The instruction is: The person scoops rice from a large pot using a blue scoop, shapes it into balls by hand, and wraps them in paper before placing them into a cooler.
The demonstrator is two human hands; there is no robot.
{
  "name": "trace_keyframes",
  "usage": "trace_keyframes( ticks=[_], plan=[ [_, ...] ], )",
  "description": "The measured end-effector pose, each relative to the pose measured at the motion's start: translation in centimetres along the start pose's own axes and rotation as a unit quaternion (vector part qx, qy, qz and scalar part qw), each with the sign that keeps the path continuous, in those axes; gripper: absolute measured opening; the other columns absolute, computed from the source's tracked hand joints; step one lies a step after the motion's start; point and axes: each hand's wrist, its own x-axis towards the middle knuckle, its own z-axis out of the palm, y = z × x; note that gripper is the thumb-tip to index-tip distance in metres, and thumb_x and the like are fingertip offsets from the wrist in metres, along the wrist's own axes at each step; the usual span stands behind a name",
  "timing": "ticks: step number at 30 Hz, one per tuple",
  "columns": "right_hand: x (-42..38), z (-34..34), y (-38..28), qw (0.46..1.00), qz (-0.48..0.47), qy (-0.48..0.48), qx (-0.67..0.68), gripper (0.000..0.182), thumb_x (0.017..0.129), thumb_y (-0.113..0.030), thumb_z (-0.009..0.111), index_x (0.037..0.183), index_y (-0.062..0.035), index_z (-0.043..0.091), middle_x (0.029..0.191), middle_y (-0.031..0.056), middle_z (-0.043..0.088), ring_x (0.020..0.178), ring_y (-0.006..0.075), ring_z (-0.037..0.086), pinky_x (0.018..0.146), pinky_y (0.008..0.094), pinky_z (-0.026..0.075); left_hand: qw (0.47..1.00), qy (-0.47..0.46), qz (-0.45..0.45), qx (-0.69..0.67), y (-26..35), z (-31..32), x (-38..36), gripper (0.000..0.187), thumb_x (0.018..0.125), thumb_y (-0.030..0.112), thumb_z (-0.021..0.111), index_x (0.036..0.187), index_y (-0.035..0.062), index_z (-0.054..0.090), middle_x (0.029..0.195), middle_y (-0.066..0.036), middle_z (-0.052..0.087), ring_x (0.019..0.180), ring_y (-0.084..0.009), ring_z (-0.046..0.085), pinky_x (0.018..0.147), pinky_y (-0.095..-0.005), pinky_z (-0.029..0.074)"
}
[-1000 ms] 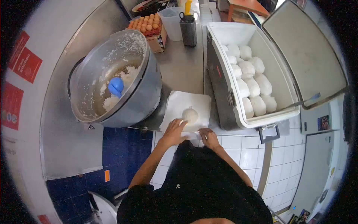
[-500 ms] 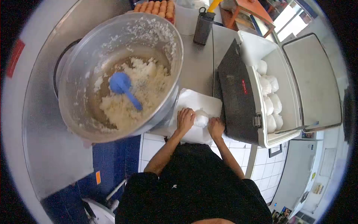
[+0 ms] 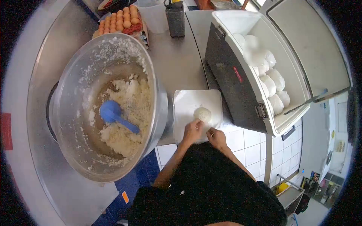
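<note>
A rounded mound of white rice (image 3: 203, 114) lies on a stack of white paper sheets (image 3: 182, 109) at the counter's edge. My left hand (image 3: 193, 130) is at the near side of the mound, its fingers pinched together; whether paper is between them is hard to make out. To its right, my right hand (image 3: 215, 136) has closed fingers at the near edge of the sheets. A large metal pot (image 3: 160, 109) on the left holds loose rice (image 3: 130, 113) and a blue scoop (image 3: 110, 111).
On the right stands an open cooler box (image 3: 237, 81) with several white wrapped bundles (image 3: 276, 79). A tray of eggs (image 3: 120, 21), a clear plastic container (image 3: 154, 17) and a dark container (image 3: 175, 22) are at the back of the steel counter (image 3: 173, 56).
Both hands have moved from the sides of a white bundle to the near edge of the sheets. Bare rice now shows on the paper. The view has turned, shifting the pot and cooler.
</note>
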Motion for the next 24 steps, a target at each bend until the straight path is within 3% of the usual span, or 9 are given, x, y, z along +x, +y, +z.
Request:
trace_keyframes(
  ticks=[2,4,6,8,13,16,20,21,24],
  plan=[
    [-0.5,-0.8,-0.5,0.98,-0.123,0.121,-0.095,0.04,0.079,-0.024,0.072,0.111,-0.0061,0.056,0.104,0.0182,0.06,0.101,0.0359,0.058,0.084,0.0429,0.049,0.998,0.031,0.056,0.023,-0.8,-0.9,1.0,0.013,0.087,0.003,0.056,0.098,0.0049,0.063,0.093,-0.013,0.067,0.081,-0.0279,0.066,0.073,-0.0361,0.052],
    [-0.8,-2.4,-1.2,0.97,-0.149,0.123,-0.144,0.048,0.075,-0.024,0.075,0.115,-0.0073,0.053,0.113,0.0165,0.055,0.11,0.0352,0.052,0.091,0.0437,0.045,0.997,0.047,0.068,-0.002,-0.8,-1.8,1.8,0.013,0.085,0.0,0.059,0.096,0.0051,0.064,0.092,-0.008,0.069,0.08,-0.0208,0.066,0.067,-0.0307,0.051],
    [-0.3,-2.8,0.7,0.957,-0.179,0.129,-0.188,0.057,0.072,-0.024,0.077,0.119,-0.0086,0.05,0.122,0.0149,0.05,0.119,0.0345,0.046,0.098,0.0445,0.041,0.995,-0.011,0.056,0.077,-0.7,-3.3,1.4,0.012,0.083,0.002,0.063,0.095,0.0057,0.063,0.087,-0.008,0.067,0.079,-0.0218,0.065,0.069,-0.0323,0.051],
    [0.7,-2.5,4.5,0.957,-0.227,0.063,-0.167,0.061,0.07,-0.023,0.078,0.121,-0.0078,0.049,0.126,0.0129,0.046,0.124,0.0327,0.041,0.103,0.0455,0.037,0.986,-0.068,0.058,0.139,-0.7,-4.4,0.2,0.019,0.08,0.009,0.068,0.098,0.0069,0.062,0.091,-0.009,0.064,0.086,-0.0248,0.062,0.074,-0.0361,0.049],
    [2.4,-3.7,7.5,0.932,-0.346,0.032,-0.107,0.037,0.077,-0.014,0.071,0.11,-0.0054,0.058,0.113,0.0129,0.054,0.115,0.0336,0.048,0.104,0.047,0.038,0.936,-0.137,0.063,0.318,2.6,-2.0,-3.7,0.054,0.067,0.035,0.081,0.11,0.0135,0.056,0.114,-0.01,0.053,0.115,-0.0309,0.046,0.091,-0.0463,0.038],
    [2.8,-3.5,8.2,0.896,-0.404,0.089,-0.161,0.026,0.08,-0.012,0.066,0.104,-0.0046,0.06,0.106,0.0123,0.056,0.112,0.0321,0.05,0.103,0.0505,0.038,0.922,-0.122,0.087,0.357,0.8,0.3,-4.5,0.056,0.066,0.034,0.081,0.113,0.0156,0.055,0.112,-0.009,0.053,0.114,-0.0293,0.047,0.09,-0.0454,0.038],
    [3.2,-3.6,8.6,0.893,-0.419,0.046,-0.16,0.028,0.079,-0.013,0.068,0.104,-0.0041,0.058,0.104,0.0134,0.056,0.108,0.0319,0.053,0.104,0.0515,0.036,0.917,-0.096,0.122,0.368,-3.6,1.3,-5.1,0.021,0.077,0.022,0.072,0.094,0.0137,0.063,0.099,-0.007,0.057,0.105,-0.0294,0.051,0.085,-0.0432,0.04],
    [2.8,-4.1,8.4,0.903,-0.415,0.03,-0.108,0.031,0.079,-0.015,0.069,0.105,-0.0044,0.057,0.107,0.0136,0.056,0.11,0.032,0.052,0.105,0.0512,0.035,0.939,-0.07,0.115,0.318,-1.4,1.2,-5.1,0.007,0.081,0.015,0.067,0.083,0.0103,0.062,0.089,-0.007,0.059,0.095,-0.0296,0.055,0.082,-0.0423,0.042],
    [1.9,-5.4,7.5,0.909,-0.409,0.03,-0.078,0.037,0.078,-0.02,0.071,0.108,-0.0057,0.055,0.114,0.0144,0.056,0.115,0.0319,0.051,0.106,0.0493,0.034,0.956,0.009,0.11,0.273,-1.0,1.4,-5.2,0.01,0.081,0.016,0.067,0.082,0.0089,0.06,0.087,-0.007,0.06,0.09,-0.0298,0.056,0.08,-0.0423,0.042]
  ],
)
